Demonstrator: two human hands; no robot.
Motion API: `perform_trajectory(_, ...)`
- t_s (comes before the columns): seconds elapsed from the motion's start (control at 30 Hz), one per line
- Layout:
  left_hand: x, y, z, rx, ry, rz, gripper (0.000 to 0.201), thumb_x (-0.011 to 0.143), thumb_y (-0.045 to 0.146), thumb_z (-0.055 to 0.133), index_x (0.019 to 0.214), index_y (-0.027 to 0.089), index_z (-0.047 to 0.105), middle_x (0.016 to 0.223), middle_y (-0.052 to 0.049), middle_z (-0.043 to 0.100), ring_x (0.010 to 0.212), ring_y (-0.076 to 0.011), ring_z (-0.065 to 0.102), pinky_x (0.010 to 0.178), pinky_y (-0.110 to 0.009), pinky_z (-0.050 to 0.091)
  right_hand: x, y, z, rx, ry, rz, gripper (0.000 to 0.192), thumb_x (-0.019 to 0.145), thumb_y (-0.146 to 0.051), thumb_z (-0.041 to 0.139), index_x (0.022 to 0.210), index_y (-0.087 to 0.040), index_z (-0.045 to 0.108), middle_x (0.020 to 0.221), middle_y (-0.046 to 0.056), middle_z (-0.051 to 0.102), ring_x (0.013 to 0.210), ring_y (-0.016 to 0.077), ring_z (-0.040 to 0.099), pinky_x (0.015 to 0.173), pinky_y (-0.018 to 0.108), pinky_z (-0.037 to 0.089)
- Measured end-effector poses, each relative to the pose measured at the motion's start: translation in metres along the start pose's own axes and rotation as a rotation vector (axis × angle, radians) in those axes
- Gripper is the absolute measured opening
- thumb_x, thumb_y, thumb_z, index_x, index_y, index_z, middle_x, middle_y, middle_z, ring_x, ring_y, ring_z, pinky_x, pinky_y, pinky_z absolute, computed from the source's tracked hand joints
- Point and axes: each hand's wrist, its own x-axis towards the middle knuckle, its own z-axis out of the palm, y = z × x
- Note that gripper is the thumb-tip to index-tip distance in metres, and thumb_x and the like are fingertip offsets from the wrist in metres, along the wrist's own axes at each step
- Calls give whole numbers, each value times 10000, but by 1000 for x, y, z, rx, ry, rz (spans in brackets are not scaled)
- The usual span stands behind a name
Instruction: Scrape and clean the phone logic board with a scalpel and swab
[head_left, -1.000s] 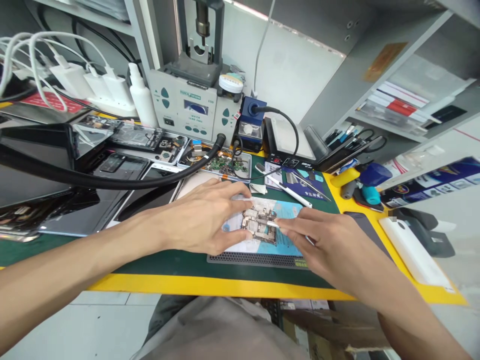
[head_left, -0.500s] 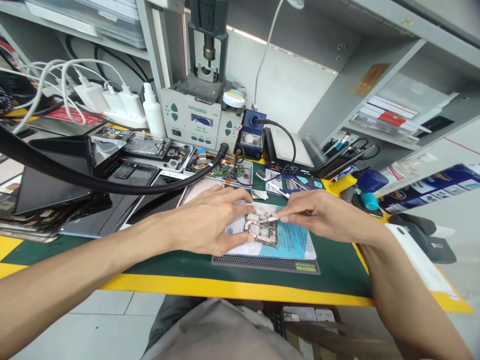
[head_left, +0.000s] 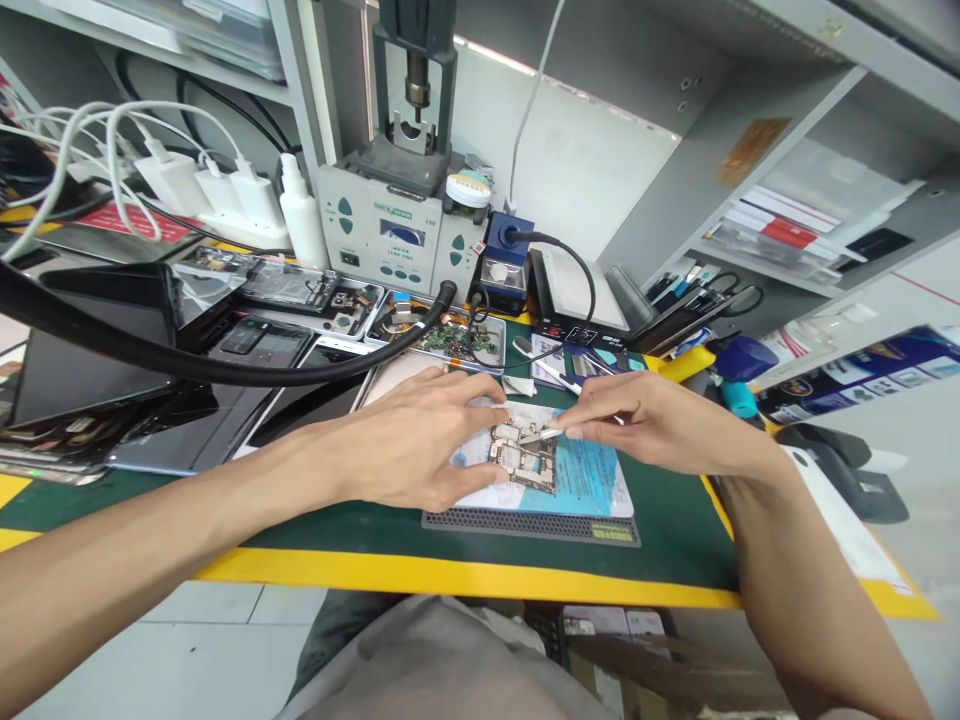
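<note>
Since half a second ago: barely changing, right hand (head_left: 651,424) shifting slightly lower, tweezers (head_left: 541,436) still pinched between its fingertips, tip touching the circuit board (head_left: 523,457). Left hand (head_left: 417,440) still pressing, fingers spread, on the board's left edge, gripping nothing. Board lying between both hands on a blue-printed sheet (head_left: 581,478), over a grey mat (head_left: 529,524). Beyond the hands, standing a grey rework station (head_left: 394,228); its small lettering too blurred for reading. Sheet's printing also unreadable.
</note>
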Motion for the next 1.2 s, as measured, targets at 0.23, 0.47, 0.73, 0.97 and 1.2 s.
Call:
perform_trajectory(0.23,0,-1,0,-5,1,3,464,1001,474,627,1344,168,685,1415,-133,631,1239,-335,657,1095,-508,500,-1,-1,4,-20,8,4,254,1056,-317,624,1154,-225,840,953,63,795,748,155,670,647,257,478)
perform_trajectory(0.47,0,1,-1,6,-14,-4,462,1014,484,601,1347,174,681,1426,-135,625,1246,-336,655,1137,-519,465,-1,-3,4,-1,4,16,239,1055,-305,629,1108,-209,841,934,53,785,767,147,675,683,244,494)
perform_trajectory(0.73,0,0,0,1,-21,-6,479,1014,489,599,1358,166,676,1432,-137,620,1261,-349,646,1140,-542,457,-1,-4,5,-28,23,-5,254,1056,-306,630,1163,-212,840,866,52,763,711,143,642,634,245,456)
perform_trajectory(0.97,0,-1,0,19,-32,-14,483,1011,490,608,1367,170,676,1432,-138,617,1267,-352,643,1121,-520,472,-2,-4,6,-21,32,-12,263,1057,-318,631,1173,-211,840,854,45,758,715,138,637,645,238,458)
perform_trajectory(1.2,0,0,-1,5,-49,-40,519,1021,512,582,1417,182,646,1473,-120,595,1291,-347,626,1152,-527,445,-3,-2,7,-30,34,-4,260,1059,-325,626,1175,-230,839,863,40,758,715,136,634,650,241,455)
